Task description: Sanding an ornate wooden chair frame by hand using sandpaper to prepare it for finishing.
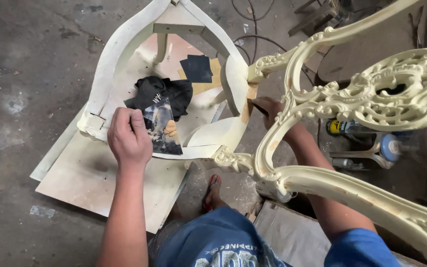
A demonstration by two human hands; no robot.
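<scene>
Left hand [128, 138] rests knuckles-up on the near seat rail of the chair frame [119, 54], fingers curled over a dark sheet [161, 129], apparently sandpaper. Judgement: keep this hand pressing down so the frame stays steady while the other works. Right hand [273, 110] reaches through the carved backrest [371, 99], pinching a thin tool against the joint; short, light strokes suit. A black cloth [161, 94] lies beyond, inside the frame.

Black cloth [161, 94] on board; dark sandpaper sheet [197, 68]; cables [253, 20] on concrete floor [21, 74].
</scene>
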